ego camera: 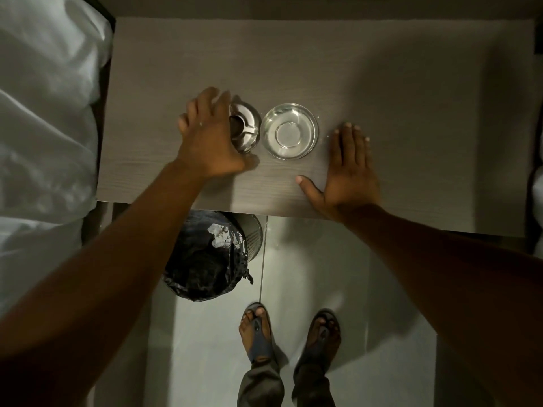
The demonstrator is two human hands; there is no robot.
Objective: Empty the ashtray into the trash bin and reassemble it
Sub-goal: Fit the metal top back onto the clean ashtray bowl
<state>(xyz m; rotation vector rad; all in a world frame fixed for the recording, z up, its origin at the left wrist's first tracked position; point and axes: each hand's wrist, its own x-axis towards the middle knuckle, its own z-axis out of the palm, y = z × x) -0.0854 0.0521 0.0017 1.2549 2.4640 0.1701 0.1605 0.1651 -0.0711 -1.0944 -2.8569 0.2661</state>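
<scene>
Left hand (210, 136) curled over round steel ashtray lid (245, 124), probably gripping it; fingers hidden. Shiny round steel bowl (289, 131) just beside, empty. Right hand (348, 171) flat, bracing on grey table (411, 98).

The scene is viewed by 1 head-worn wide-angle camera, aimed almost straight down from close above the near edge of the table (382, 83), so that tabletop, floor (367, 274) and feet (255, 327) are taken in together.
</scene>
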